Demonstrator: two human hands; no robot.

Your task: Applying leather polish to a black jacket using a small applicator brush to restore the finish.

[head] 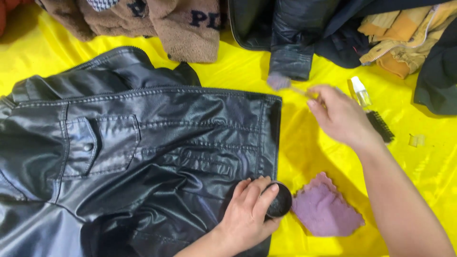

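Brush (288, 85) handle points right, into right hand (339, 115).

Looking down from the head

One camera sits on the person's head. It looks straight down, close up, at the yellow sheet (304, 157) and the black jacket (143, 143) near both arms.

Yellow sheet (247, 71): black jacket (143, 143), purple cloth (326, 212), brush (381, 126).

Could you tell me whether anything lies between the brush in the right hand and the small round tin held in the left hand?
Nothing visible does. The right hand holds the small brush above bare yellow sheet; the left hand holds the tin at the black jacket hem. The purple cloth lies beside the tin.
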